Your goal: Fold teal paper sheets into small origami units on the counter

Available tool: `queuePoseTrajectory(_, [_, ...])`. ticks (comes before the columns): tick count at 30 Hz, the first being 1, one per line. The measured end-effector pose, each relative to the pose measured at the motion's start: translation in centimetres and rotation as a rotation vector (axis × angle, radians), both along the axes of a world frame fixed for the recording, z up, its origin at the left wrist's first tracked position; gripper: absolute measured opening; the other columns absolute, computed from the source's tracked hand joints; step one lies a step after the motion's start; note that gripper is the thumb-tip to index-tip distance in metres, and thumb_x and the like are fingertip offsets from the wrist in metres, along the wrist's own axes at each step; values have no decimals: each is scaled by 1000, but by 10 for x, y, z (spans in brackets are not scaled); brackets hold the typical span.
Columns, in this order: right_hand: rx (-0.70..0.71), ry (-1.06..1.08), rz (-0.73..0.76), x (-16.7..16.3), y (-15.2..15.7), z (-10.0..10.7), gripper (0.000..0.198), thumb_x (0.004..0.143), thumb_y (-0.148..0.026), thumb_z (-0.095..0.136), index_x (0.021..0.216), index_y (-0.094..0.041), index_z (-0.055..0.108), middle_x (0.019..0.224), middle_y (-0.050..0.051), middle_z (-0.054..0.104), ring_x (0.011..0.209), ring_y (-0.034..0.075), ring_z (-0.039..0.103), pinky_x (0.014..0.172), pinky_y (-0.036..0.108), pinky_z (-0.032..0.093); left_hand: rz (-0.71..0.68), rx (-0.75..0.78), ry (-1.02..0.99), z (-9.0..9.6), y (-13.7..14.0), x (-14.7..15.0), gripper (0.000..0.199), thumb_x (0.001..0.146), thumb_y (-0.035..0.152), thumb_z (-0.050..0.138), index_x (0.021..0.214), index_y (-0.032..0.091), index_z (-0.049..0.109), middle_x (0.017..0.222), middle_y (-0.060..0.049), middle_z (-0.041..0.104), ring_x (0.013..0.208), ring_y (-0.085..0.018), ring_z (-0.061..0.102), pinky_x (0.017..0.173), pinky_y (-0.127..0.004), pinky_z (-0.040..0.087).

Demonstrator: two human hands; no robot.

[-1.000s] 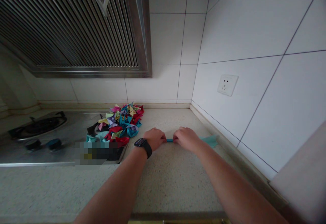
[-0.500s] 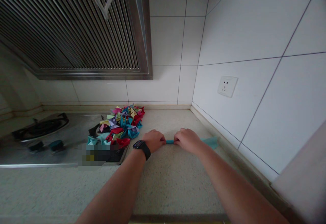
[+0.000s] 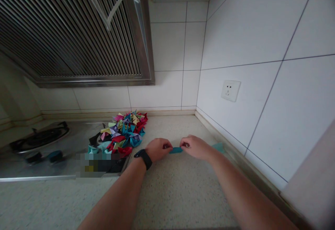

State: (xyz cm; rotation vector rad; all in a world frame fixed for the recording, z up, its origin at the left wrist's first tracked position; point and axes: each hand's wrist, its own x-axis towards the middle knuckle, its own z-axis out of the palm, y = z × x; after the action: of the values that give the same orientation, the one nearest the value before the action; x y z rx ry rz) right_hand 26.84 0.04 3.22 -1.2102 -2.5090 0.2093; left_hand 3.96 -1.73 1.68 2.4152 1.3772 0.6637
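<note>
A narrow blue strip of folded paper [image 3: 176, 150] stretches between my two hands, just over the countertop. My left hand [image 3: 158, 148], with a dark watch on its wrist, pinches the strip's left end. At the other end, the fingers of my right hand [image 3: 194, 146] are closed on the paper. Part of the strip is hidden by my fingertips. Beyond my right wrist lies a light teal sheet of paper [image 3: 218, 148], partly covered by the forearm. Left of my hands is a heap of folded paper pieces [image 3: 125, 132] in many colours.
The heap rests partly on a steel gas stove [image 3: 74, 137] with a black burner [image 3: 42, 135] and knobs. A range hood [image 3: 96, 80] hangs above it. On the right, a tiled wall with a socket [image 3: 230, 90] borders the speckled countertop [image 3: 180, 191].
The view has tilted up slightly. My hands have spread a little and shifted, and more of the blue strip's width now shows between them. Both still hold it.
</note>
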Motion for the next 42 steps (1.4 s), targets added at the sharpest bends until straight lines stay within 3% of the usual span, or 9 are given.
queuePoseTrajectory(4, [-35, -22, 63, -8, -2, -4, 16, 81, -31, 60, 90, -23, 70, 82, 3, 65, 80, 16, 56, 69, 24, 38, -23, -79, 22, 0, -2, 2, 27, 81, 38, 53, 90, 19, 70, 80, -2, 67, 70, -13, 55, 63, -23, 38])
queuePoseTrajectory(10, [-27, 0, 132, -14, 5, -14, 13, 80, -25, 62, 89, -20, 70, 88, 4, 65, 84, 15, 56, 76, 24, 38, -6, -35, 80, 0, 0, 1, 25, 79, 37, 55, 88, 21, 71, 84, -2, 67, 72, -14, 56, 63, -24, 37])
queuePoseTrajectory(26, [-61, -62, 133, -11, 18, -19, 10, 77, -21, 64, 84, -19, 71, 84, 4, 66, 90, 16, 56, 80, 25, 38, -23, 16, 168, -2, 0, 2, 19, 78, 31, 56, 87, 21, 70, 84, -2, 65, 76, -15, 56, 67, -25, 38])
queuePoseTrajectory(35, [-45, -11, 162, -5, 16, -18, 9, 78, -25, 65, 82, -20, 71, 82, 3, 66, 88, 17, 55, 83, 27, 37, -60, 32, 138, -6, 2, 2, 19, 80, 34, 56, 87, 22, 70, 82, -2, 63, 77, -15, 55, 70, -25, 38])
queuePoseTrajectory(42, [-51, 148, 144, -5, 11, -14, 7, 78, -22, 64, 80, -19, 70, 78, 3, 62, 78, 14, 54, 72, 24, 38, -81, -30, -12, -1, 1, 1, 23, 79, 34, 59, 96, 23, 69, 87, 1, 66, 66, -11, 51, 61, -22, 35])
